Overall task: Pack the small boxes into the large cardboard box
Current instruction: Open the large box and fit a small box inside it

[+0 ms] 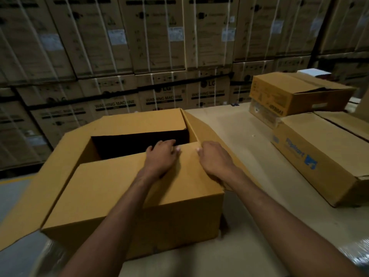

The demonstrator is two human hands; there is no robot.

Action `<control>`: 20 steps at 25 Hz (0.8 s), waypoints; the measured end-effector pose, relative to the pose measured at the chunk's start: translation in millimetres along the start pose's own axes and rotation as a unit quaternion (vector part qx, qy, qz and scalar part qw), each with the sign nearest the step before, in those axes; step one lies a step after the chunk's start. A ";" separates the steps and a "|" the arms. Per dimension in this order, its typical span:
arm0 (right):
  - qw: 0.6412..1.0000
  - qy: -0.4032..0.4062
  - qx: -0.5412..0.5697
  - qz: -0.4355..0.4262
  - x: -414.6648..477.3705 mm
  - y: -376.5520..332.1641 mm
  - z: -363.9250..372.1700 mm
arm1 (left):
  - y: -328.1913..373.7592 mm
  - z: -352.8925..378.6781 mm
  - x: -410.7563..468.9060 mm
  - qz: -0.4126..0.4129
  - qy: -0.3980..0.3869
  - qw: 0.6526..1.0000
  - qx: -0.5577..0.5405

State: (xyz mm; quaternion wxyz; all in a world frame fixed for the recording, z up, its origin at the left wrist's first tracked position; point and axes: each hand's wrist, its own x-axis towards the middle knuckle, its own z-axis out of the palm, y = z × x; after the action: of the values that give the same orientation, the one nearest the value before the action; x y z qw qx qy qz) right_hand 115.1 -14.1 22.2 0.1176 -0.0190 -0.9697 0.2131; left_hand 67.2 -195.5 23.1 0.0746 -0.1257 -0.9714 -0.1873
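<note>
Left hand [161,158]: flat on the near flap [111,182], fingers straight.
Right hand [214,158]: fingers curled at the flap's right corner; grip unclear.
Large cardboard box [179,220]: centre frame, half closed.
Flipkart box [319,156]: right.

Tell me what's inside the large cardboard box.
Only a dark gap shows between the flaps; no contents discernible. The near flap, under left hand and right hand, hides the rest.
</note>
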 end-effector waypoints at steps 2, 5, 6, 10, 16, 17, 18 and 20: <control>0.995 -0.047 -0.013 -0.082 18.4 -19.2 8.2 | -26.6 -13.1 -0.1 -0.070 -0.017 0.996 0.044; 0.982 -0.110 -0.080 -0.131 37.9 -45.4 13.1 | -48.2 -28.9 -11.3 -0.088 0.000 0.995 0.050; 0.981 -0.117 -0.082 -0.134 40.6 -55.0 11.8 | -51.3 -35.2 -15.5 -0.081 0.013 0.996 0.044; 0.983 -0.041 -0.080 -0.162 41.1 -88.1 -17.9 | -46.4 -72.9 -28.2 -0.018 0.087 0.995 0.042; 0.988 0.017 -0.051 -0.145 4.5 -119.7 -80.8 | -34.8 -132.1 -73.2 0.040 0.223 0.966 0.121; 0.987 0.028 -0.048 -0.148 -6.0 -121.9 -86.3 | -36.4 -137.2 -83.6 0.049 0.232 0.963 0.124; 0.986 0.046 -0.044 -0.154 -16.9 -123.8 -90.6 | -37.3 -140.9 -93.9 0.062 0.241 0.961 0.121; 0.980 0.091 -0.030 -0.175 -40.2 -127.0 -97.7 | -34.5 -146.9 -113.3 0.088 0.262 0.954 0.116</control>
State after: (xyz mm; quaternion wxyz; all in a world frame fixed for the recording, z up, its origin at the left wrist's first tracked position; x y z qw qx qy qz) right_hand 178.9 -93.0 152.5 0.2406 0.1275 -0.9493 0.1571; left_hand 180.7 -307.3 124.4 0.3564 -0.1477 -0.9179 -0.0923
